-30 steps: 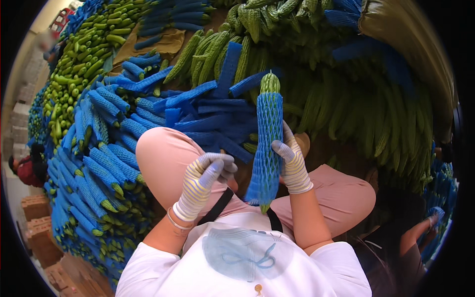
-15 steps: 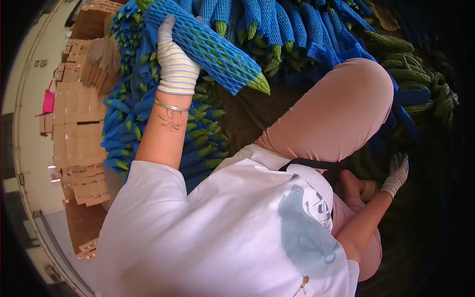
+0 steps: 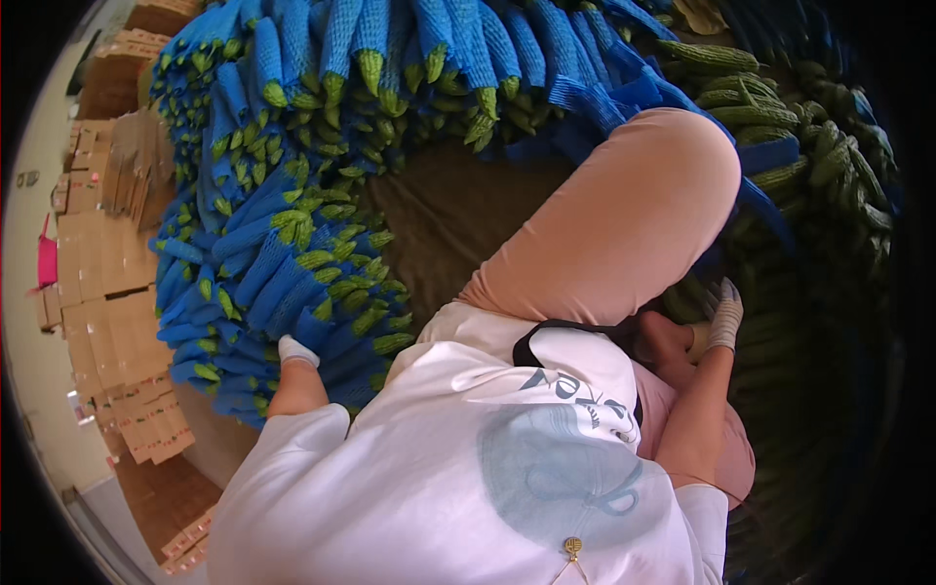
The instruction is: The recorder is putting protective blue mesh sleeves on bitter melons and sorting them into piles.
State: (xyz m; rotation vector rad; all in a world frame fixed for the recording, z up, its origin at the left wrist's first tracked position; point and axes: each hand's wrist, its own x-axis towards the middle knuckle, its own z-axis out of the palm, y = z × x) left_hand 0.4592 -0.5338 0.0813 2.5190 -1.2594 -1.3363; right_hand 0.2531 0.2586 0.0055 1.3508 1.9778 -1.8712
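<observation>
To me: left hand [image 3: 298,351], 8 o'clock, by netted bitter gourds [image 3: 271,290], grip unclear; right hand [image 3: 724,320], 3 o'clock, grip wide.

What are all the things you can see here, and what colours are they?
Sleeved bitter gourds: too many to count, green in blue foam nets, left and top
Bare bitter gourds: many, green, right
Loose foam nets: several, blue, beyond the raised knee
Cardboard boxes: many, brown, far left
Unclear object: one, pink, far left
Ground cover: one, brown, middle
Pendant: one, gold, on the shirt
Shirt: one, white, bottom
Trousers: one pair, pink, centre-right
Left hand: one, white-gloved, by sleeved gourds
Right hand: one, striped pale glove, right
</observation>
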